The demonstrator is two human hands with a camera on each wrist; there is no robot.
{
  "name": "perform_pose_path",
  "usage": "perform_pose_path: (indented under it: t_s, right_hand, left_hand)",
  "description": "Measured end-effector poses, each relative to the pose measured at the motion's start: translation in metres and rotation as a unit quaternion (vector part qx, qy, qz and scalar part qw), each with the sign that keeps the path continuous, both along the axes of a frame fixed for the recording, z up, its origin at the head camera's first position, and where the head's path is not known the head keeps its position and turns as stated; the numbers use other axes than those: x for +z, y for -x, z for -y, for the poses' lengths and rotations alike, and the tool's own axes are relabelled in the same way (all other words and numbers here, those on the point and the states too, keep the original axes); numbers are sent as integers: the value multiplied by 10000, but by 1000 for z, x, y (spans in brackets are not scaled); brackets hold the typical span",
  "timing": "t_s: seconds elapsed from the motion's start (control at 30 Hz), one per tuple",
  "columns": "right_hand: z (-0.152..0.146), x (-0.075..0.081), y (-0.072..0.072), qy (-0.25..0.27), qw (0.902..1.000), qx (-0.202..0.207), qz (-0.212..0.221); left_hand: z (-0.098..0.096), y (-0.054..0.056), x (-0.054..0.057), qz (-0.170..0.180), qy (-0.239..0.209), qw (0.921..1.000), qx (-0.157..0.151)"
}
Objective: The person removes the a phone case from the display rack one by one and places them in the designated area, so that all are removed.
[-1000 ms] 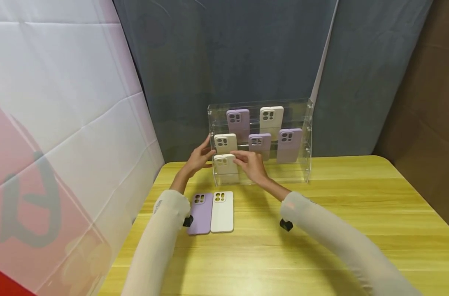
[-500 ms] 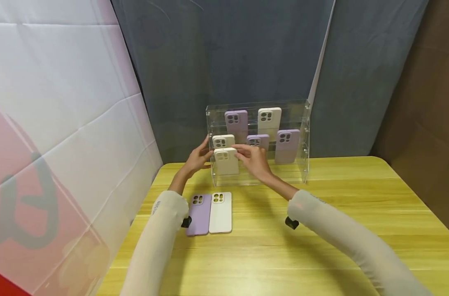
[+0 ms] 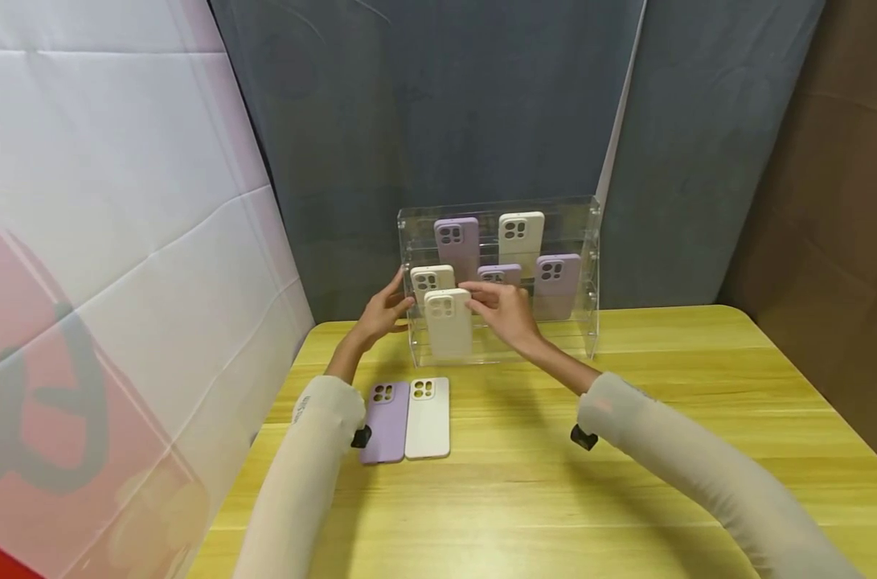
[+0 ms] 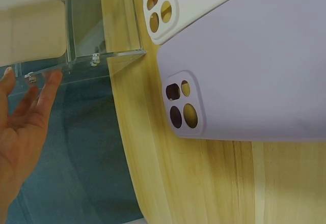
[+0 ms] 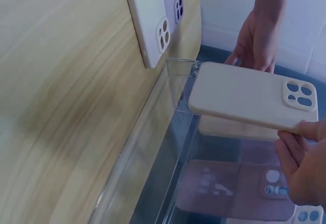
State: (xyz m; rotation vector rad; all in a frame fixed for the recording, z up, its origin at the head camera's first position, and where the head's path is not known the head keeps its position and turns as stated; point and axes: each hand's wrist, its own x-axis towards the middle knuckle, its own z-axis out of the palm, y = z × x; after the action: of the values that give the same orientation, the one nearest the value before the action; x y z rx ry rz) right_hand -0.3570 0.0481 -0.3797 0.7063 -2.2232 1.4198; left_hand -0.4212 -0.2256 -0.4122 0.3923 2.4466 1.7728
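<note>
My right hand point(image 3: 513, 315) pinches a white phone case point(image 3: 448, 326) by its right edge near the top. That case stands upright in front of the lower left of a clear acrylic display stand point(image 3: 539, 344); the right wrist view shows its bottom end free of the shelf lip. My left hand point(image 3: 382, 314) rests its fingers against the stand's left side panel, also seen in the left wrist view with the hand's fingers point(image 4: 48, 94) straight. Behind the held case, another white case point(image 3: 432, 277) sits in the middle tier.
Purple cases point(image 3: 557, 285) and a white case point(image 3: 521, 241) fill other places on the stand. A purple case point(image 3: 386, 422) and a white case point(image 3: 428, 418) lie side by side on the wooden table point(image 3: 525, 498). Fabric walls point(image 3: 149, 161) enclose the table's left and back.
My right hand has lifted the white case from the stand's lowest tier and drawn it forward and slightly right. The left hand has stayed on the side panel.
</note>
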Motion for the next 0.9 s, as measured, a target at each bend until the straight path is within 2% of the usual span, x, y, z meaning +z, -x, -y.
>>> perform_pose_path:
  t_s: [0.13,0.17,0.37,0.4,0.73,0.9]
  right_hand:
    - [-5,-6,-1,-180,9997,-86,138]
    - [-6,-8,-1,-209,9995,-90,202]
    - [-12,-18,-2,-337,9981,-111,511]
    - [-12,-20,-2,-333,9979,-100,547]
    - [-20,-38,-1,-366,9951,-10,920]
    - [-23,-47,2,-323,9949,73,951]
  left_hand:
    - [0,-2,1,14,-42,10000,-3]
    - [-1,-4,5,61,-65,10000,-15]
    - [0,-3,3,44,-40,10000,8]
    - [0,-1,0,-11,-9,10000,23]
    - [0,1,0,33,49,9999,103]
    - [0,2,0,58,20,9999,125]
